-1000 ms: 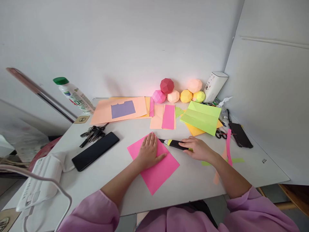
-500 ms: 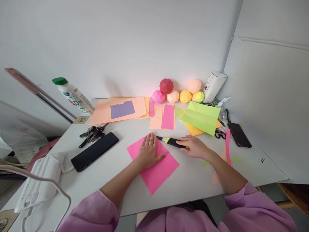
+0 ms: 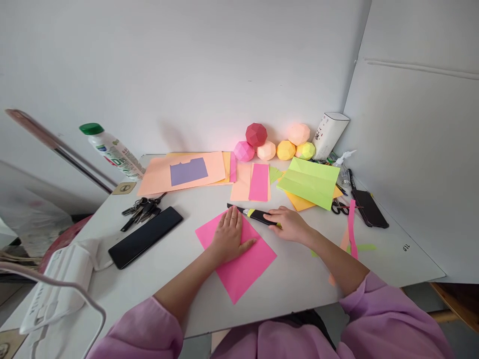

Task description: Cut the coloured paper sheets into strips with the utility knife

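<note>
A square of pink paper (image 3: 247, 271) lies cornerwise on the white table, in front of me. My left hand (image 3: 229, 234) rests flat on it, fingers stretched toward its far corner and thumb out to the right. In my right hand (image 3: 290, 224) is a black and yellow utility knife (image 3: 262, 216), gripped by its handle. Its dark blade points left and passes just beyond my left fingertips, at the paper's far corner. Whether the blade touches the paper I cannot tell.
Left are a dark phone (image 3: 145, 237), keys (image 3: 142, 209), a white power strip (image 3: 62, 284) and a bottle (image 3: 112, 152). Peach sheets (image 3: 153, 174), faceted paper balls (image 3: 256, 134) and a green sheet (image 3: 310, 182) line the back. Scissors (image 3: 340, 207) and paper strips (image 3: 352, 229) lie right.
My right hand has moved left and slightly away from me with the utility knife, bringing the blade past my left fingertips. My left hand stays flat on the pink paper.
</note>
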Demonstrator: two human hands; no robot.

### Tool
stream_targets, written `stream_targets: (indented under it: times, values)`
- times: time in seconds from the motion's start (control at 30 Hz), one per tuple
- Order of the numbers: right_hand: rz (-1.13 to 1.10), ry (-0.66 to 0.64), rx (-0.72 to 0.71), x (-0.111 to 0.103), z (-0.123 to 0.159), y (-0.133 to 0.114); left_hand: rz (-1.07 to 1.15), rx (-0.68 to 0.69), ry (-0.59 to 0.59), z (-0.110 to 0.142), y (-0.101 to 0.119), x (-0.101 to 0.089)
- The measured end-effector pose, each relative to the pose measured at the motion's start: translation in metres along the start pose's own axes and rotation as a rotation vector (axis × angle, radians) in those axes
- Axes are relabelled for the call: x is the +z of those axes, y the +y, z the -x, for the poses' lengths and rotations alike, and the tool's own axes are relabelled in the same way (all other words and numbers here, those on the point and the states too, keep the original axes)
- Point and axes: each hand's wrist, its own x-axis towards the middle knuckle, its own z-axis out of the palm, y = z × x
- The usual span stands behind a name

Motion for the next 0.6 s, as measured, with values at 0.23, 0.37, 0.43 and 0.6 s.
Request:
stream_targets:
  times: [0.23, 0.37, 0.43, 0.6]
  values:
    - [0.003, 0.022, -0.009, 0.005, -0.002, -0.003, 0.028, 0.008, 0.024, 0.0, -0.001, 0.001]
    - [-0.029, 0.019, -0.016, 0.007, -0.001, 0.003, 0.041, 0.006, 0.035, 0.001, -0.002, 0.002]
    - [-0.062, 0.014, -0.015, 0.006, 0.004, 0.008, 0.058, -0.001, 0.061, 0.002, -0.002, 0.003]
    - [-0.196, 0.002, -0.015, -0.004, 0.021, 0.023, 0.152, -0.047, 0.154, 0.001, -0.007, 0.009]
